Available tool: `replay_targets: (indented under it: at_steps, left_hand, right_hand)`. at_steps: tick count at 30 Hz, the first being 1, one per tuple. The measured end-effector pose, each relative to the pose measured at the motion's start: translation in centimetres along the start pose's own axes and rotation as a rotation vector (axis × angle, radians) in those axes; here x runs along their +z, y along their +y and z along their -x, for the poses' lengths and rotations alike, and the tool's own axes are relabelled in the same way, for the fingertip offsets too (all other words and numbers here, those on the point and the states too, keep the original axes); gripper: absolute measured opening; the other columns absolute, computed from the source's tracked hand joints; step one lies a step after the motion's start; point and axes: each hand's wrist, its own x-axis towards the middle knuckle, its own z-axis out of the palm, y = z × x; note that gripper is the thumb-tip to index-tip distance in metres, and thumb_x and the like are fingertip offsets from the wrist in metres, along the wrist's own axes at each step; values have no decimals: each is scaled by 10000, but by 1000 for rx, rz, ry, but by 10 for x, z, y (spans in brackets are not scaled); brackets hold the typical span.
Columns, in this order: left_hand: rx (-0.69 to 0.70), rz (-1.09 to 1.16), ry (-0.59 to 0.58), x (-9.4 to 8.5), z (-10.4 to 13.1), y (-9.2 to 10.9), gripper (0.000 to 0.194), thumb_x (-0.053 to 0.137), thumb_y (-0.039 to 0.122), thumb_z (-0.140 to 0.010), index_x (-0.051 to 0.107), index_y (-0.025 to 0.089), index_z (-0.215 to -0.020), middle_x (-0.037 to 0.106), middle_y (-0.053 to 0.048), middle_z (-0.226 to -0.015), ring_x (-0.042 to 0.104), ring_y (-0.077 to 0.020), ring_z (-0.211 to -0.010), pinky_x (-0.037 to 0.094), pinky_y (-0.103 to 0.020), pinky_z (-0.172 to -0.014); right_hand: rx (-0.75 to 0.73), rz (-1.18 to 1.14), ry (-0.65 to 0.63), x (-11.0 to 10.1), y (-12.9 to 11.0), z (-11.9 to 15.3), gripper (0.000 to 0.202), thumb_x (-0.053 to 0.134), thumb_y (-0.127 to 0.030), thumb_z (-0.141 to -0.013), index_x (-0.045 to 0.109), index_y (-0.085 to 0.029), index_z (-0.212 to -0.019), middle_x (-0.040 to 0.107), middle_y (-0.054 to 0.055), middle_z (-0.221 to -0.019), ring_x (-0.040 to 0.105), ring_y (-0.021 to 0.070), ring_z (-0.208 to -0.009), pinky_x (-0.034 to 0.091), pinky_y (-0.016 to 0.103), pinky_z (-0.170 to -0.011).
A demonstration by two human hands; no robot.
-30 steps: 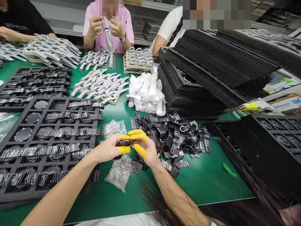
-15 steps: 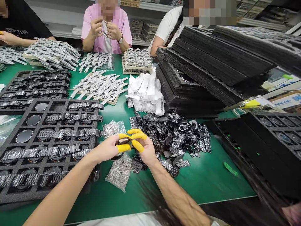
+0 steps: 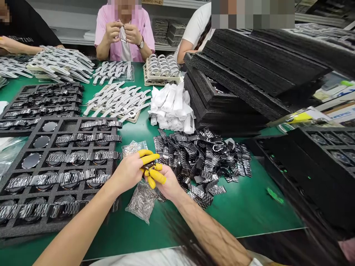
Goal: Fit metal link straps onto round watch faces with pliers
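Yellow finger cots cover fingertips on both my hands. My left hand (image 3: 132, 168) grips a dark watch case (image 3: 149, 166), turned edge-up. From the other side, my right hand (image 3: 168, 181) closes its fingertips on the edge of the same watch case; any small part between them is hidden. Just below my hands lies a clear bag of thin metal pins (image 3: 141, 202), with another bag of small pins (image 3: 132, 148) behind. A heap of black link watch bands (image 3: 203, 157) spreads beside my right hand.
On my left, a foam tray (image 3: 20, 147) holds watches, several with black bands. White-banded watches (image 3: 118, 101) and white wrapped bundles (image 3: 173, 105) lie farther back. Tall black foam trays (image 3: 219, 107) are stacked at right. Across the table, a person in pink (image 3: 124, 37) handles a small item.
My right hand's fingers have moved in from beside the watch case and closed on its edge. My left fingers have shifted over the case. The camera view has tilted slightly.
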Motion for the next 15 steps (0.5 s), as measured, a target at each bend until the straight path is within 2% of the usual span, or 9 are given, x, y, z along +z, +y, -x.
replay_targets:
  at_steps: [6, 15]
  left_hand:
    - [5, -24, -20, -2, -3, 5, 685, 440, -39, -795, 720, 246, -1351, 725, -86, -1290, 735, -248, -1117, 632, -403, -979]
    - [-102, 53, -89, 0, -1, 4, 676, 446, -10, -807, 678, 246, -1388, 667, -96, -1303, 690, -249, -1124, 607, -408, -994]
  right_hand:
    - [3, 31, 59, 0, -3, 1, 410, 908, -560, -748, 745, -184, -719, 672, 6, -602, 552, 124, -502, 452, 261, -515]
    - [-4, -7, 100, 3, -5, 2, 441, 902, -595, -742, 726, -191, -710, 675, 13, -606, 529, 137, -508, 424, 279, -516]
